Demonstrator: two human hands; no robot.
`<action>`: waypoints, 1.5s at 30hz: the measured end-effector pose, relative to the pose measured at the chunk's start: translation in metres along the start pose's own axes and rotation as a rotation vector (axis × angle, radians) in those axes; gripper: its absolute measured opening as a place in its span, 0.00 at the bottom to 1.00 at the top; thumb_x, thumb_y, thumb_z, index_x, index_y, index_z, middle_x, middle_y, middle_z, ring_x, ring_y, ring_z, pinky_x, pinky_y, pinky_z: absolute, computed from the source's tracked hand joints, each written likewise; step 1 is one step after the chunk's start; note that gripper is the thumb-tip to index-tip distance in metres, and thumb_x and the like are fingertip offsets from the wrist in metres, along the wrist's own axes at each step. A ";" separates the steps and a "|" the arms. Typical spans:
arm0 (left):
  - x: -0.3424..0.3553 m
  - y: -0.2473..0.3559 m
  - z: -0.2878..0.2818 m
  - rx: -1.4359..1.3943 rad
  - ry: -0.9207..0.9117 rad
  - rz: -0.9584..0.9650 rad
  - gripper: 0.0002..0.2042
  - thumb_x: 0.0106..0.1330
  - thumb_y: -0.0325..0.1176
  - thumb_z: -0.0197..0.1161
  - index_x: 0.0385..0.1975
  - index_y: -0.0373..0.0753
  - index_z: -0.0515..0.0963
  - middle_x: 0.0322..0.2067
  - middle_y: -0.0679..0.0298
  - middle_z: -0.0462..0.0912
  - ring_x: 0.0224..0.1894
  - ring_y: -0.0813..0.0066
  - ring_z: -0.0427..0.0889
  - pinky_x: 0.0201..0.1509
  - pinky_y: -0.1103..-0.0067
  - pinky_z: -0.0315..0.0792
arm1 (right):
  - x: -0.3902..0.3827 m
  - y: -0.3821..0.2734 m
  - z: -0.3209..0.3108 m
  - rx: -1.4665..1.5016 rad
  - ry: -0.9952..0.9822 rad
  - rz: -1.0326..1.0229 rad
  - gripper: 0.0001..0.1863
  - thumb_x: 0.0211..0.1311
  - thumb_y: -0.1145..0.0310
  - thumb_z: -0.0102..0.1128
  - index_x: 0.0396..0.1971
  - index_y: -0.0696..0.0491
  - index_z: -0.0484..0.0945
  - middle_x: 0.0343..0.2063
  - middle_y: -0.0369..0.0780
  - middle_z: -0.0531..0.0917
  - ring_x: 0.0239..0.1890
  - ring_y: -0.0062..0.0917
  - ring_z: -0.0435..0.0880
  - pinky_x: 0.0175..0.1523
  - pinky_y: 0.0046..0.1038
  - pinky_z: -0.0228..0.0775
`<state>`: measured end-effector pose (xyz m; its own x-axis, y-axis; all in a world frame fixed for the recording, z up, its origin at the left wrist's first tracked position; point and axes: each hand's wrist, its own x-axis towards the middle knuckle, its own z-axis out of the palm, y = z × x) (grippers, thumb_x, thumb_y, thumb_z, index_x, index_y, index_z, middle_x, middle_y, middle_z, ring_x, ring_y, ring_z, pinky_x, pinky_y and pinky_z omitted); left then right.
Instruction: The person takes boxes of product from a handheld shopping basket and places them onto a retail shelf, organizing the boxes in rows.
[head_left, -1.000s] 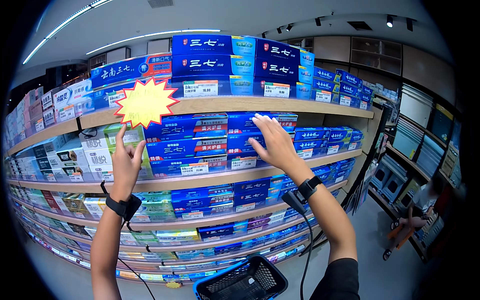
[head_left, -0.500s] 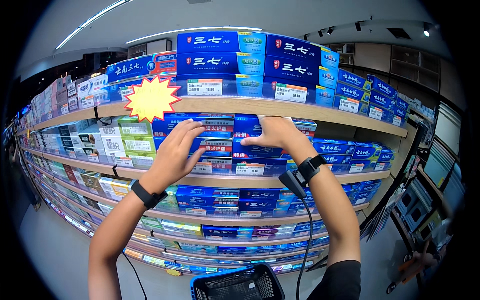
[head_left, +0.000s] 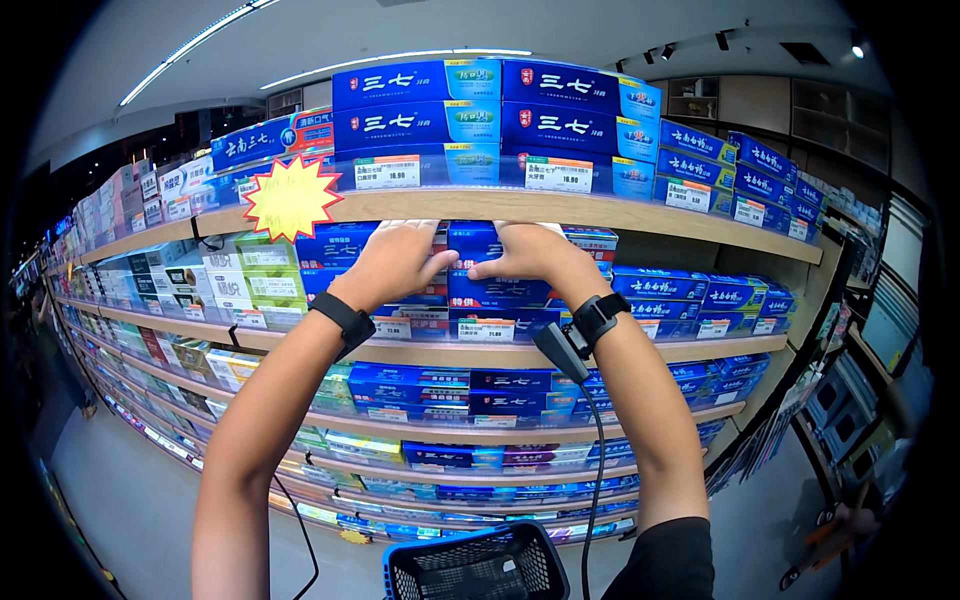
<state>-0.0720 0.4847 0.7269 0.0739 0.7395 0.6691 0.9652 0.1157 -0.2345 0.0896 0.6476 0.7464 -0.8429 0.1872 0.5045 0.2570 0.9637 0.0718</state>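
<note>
My left hand point(head_left: 393, 264) is at the second shelf, its fingers stretched over the top of a stack of blue-and-red toothpaste boxes point(head_left: 333, 248), thumb spread to the right across their front. Beside it, my right hand point(head_left: 535, 252) has its thumb against the front of a blue toothpaste box point(head_left: 468, 243) and its fingers over the top. The fingertips of both hands are hidden under the upper shelf board. The two thumbs nearly meet at the gap between the stacks. Each wrist wears a black strap; a small black device point(head_left: 560, 352) with a cable hangs at the right one.
The wooden upper shelf edge point(head_left: 480, 207) runs just above my hands, with larger blue toothpaste boxes point(head_left: 405, 125) on it. A yellow star-shaped sign point(head_left: 290, 197) hangs at its left. Stocked lower shelves continue downward. A black basket with a blue rim point(head_left: 445, 541) is below.
My left hand has moved right and its fingers have gone over the top of the boxes. The right hand stays on the same box. The view has shifted slightly.
</note>
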 end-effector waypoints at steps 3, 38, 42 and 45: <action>0.009 0.004 -0.001 -0.086 -0.039 -0.005 0.24 0.70 0.49 0.55 0.47 0.30 0.76 0.34 0.46 0.85 0.40 0.47 0.83 0.48 0.60 0.74 | -0.005 0.002 -0.002 0.009 -0.005 0.008 0.42 0.43 0.37 0.71 0.44 0.63 0.80 0.44 0.53 0.84 0.49 0.42 0.84 0.56 0.34 0.75; 0.019 0.013 0.003 -0.030 -0.132 -0.065 0.21 0.68 0.44 0.61 0.51 0.31 0.75 0.35 0.46 0.84 0.41 0.48 0.83 0.47 0.63 0.75 | -0.098 0.092 -0.025 -0.213 0.113 0.145 0.52 0.44 0.30 0.67 0.58 0.62 0.73 0.46 0.53 0.83 0.51 0.42 0.83 0.60 0.40 0.71; 0.021 0.010 0.006 -0.053 -0.163 -0.080 0.22 0.68 0.46 0.59 0.49 0.32 0.75 0.37 0.44 0.84 0.42 0.46 0.83 0.48 0.61 0.74 | -0.097 0.103 -0.034 0.034 -0.025 0.175 0.51 0.46 0.42 0.74 0.63 0.62 0.67 0.50 0.56 0.80 0.55 0.44 0.80 0.62 0.34 0.71; 0.023 0.010 0.006 -0.049 -0.176 -0.083 0.22 0.68 0.46 0.59 0.49 0.32 0.75 0.37 0.43 0.83 0.43 0.46 0.82 0.48 0.61 0.74 | -0.096 0.109 -0.033 0.102 -0.016 0.150 0.47 0.46 0.49 0.77 0.62 0.62 0.68 0.51 0.56 0.80 0.55 0.44 0.80 0.62 0.35 0.71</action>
<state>-0.0617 0.5067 0.7357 -0.0473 0.8335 0.5505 0.9776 0.1519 -0.1460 0.2144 0.7287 0.7342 -0.8063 0.3329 0.4889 0.3320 0.9388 -0.0917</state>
